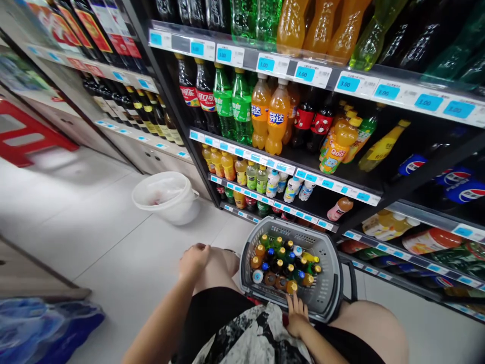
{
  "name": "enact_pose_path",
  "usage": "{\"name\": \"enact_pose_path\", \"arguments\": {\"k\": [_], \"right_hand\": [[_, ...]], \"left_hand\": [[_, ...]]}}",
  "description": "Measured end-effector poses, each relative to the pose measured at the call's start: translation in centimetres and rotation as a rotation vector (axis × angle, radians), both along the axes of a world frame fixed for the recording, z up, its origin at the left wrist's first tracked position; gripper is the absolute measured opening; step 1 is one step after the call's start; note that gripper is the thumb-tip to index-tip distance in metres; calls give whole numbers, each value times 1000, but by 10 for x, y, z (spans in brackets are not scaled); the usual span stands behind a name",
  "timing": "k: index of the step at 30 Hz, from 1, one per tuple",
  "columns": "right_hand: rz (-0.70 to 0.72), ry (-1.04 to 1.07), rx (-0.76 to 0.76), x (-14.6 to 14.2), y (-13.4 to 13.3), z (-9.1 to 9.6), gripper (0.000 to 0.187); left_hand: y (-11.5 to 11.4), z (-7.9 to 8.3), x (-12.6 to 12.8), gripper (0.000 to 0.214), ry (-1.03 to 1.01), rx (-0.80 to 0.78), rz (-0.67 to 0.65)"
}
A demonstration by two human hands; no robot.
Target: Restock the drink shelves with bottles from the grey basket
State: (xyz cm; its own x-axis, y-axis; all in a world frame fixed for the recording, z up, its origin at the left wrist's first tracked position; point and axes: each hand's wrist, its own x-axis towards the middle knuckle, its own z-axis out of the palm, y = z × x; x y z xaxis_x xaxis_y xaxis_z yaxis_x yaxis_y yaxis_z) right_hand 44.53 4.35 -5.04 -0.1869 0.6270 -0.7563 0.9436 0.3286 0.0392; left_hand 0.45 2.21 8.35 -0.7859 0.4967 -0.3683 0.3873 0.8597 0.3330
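Note:
My left hand (194, 260) lies on my left knee, its fingers draped over it and holding nothing. My right hand (297, 312) rests at the near rim of a grey plastic shopping basket (329, 298), fingers stretched toward a bottle of orange drink (291, 287); whether a fingertip touches its cap I cannot tell. The basket stands on the floor between my legs. Inside it several drink bottles stand upright, with yellow, blue, white and brown caps. A yellow-capped bottle (310, 258) leans over at the right of the group.
Shelves ahead hold cola bottles (206, 96), green soda bottles (241, 103) and orange soda bottles (278, 119). A lone pink bottle (340, 209) tilts on a lower shelf. A white bucket (164, 197) stands on the floor to the left. Blue-wrapped packs (45, 331) lie at lower left.

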Motion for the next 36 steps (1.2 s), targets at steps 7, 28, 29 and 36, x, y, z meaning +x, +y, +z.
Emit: {"name": "enact_pose_path", "arguments": {"k": [7, 28, 29, 36], "right_hand": [[-13, 83, -17, 7, 4, 25, 101], [-60, 188, -28, 19, 9, 14, 100], [-63, 195, -19, 19, 8, 12, 101], [-77, 251, -17, 20, 10, 0, 101]], "left_hand": [[-10, 5, 10, 47, -5, 73, -17], [21, 40, 26, 53, 93, 22, -154], [16, 38, 22, 53, 73, 29, -150], [-4, 22, 5, 51, -39, 55, -13]]}}
